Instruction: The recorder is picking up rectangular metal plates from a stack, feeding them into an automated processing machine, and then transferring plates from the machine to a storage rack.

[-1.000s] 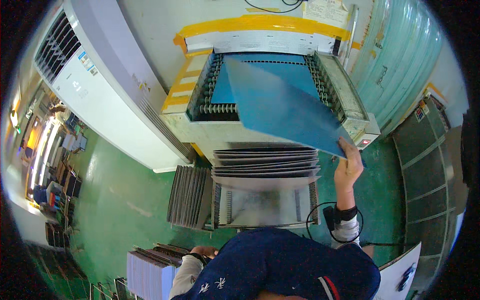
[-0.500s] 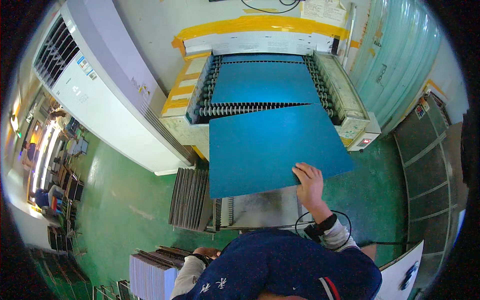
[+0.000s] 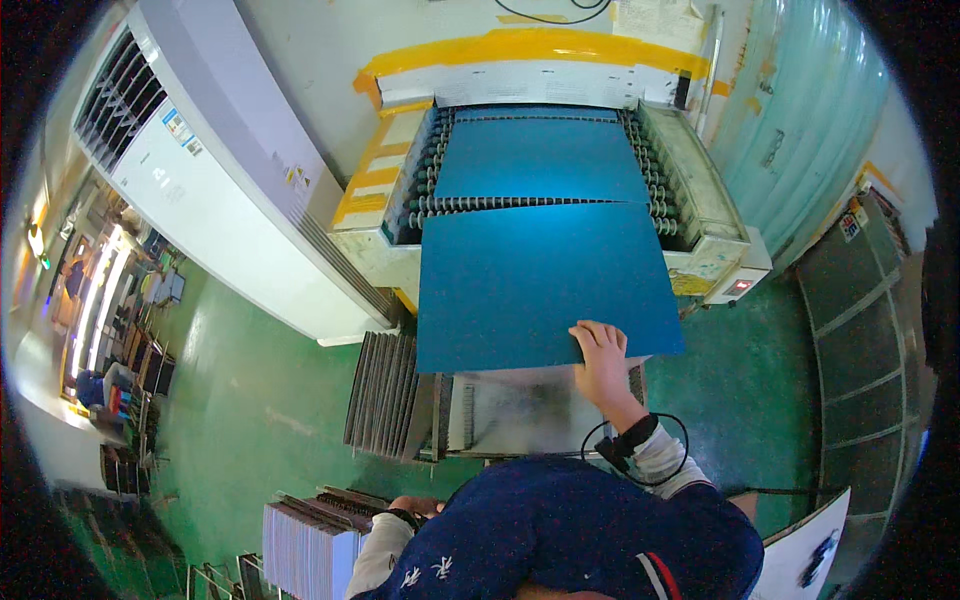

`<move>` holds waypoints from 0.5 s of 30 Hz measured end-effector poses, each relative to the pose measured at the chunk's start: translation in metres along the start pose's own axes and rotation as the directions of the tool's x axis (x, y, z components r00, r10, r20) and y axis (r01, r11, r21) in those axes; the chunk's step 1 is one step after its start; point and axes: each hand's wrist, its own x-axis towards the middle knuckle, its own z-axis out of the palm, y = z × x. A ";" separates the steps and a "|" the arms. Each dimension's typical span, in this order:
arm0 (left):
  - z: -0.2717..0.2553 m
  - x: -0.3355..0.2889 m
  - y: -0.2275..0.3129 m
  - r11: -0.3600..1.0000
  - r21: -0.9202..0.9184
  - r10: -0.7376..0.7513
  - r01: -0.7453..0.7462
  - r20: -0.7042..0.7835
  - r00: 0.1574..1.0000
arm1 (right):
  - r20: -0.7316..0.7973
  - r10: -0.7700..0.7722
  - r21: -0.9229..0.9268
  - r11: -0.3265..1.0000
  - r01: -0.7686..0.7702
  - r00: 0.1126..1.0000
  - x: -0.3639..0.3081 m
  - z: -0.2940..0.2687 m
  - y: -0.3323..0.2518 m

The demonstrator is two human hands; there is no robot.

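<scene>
A large blue flat panel (image 3: 540, 280) lies over the front end of a roller conveyor machine (image 3: 690, 190). My right hand (image 3: 602, 360) grips its near edge, right of the middle, with the fingers on top. The panel's far edge rests at the front rollers (image 3: 440, 207). Behind it, a second blue panel (image 3: 540, 160) lies flat on the rollers, with a strip of another beyond. My left hand (image 3: 415, 505) is low by my body, near a stack of upright boards (image 3: 310, 545); its fingers are mostly hidden by my sleeve and body.
Under the held panel stands a grey-topped table (image 3: 525, 415), with a rack of upright dark boards (image 3: 385, 395) at its left. A tall white air conditioner (image 3: 230, 210) leans into view on the left. Grey panelled cabinets (image 3: 860, 330) stand right; a white board (image 3: 805, 550) is lower right.
My right hand has moved slightly left and up, turning the held panel so that its far edge lies more nearly in line with the rollers. The left hand stays low.
</scene>
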 end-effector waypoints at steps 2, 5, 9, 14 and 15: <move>0.000 -0.001 0.000 1.000 -0.007 -0.003 0.003 -0.002 1.000 | 0.001 0.015 0.011 1.000 -0.015 1.000 0.006 -0.001 -0.001; 0.002 -0.002 0.000 1.000 -0.011 -0.004 0.004 0.000 1.000 | -0.022 0.016 0.023 1.000 -0.015 1.000 0.011 0.006 0.004; 0.004 -0.003 0.000 1.000 -0.024 -0.009 0.009 0.002 1.000 | -0.016 0.021 0.022 1.000 -0.021 1.000 0.019 0.004 0.002; 0.004 -0.003 0.002 1.000 -0.025 -0.014 0.014 0.003 1.000 | -0.065 0.026 0.006 1.000 -0.026 0.998 0.027 0.007 0.004; 0.005 -0.004 0.003 0.999 -0.028 -0.014 0.014 0.004 1.000 | -0.065 0.029 0.006 1.000 -0.028 0.997 0.028 0.008 0.006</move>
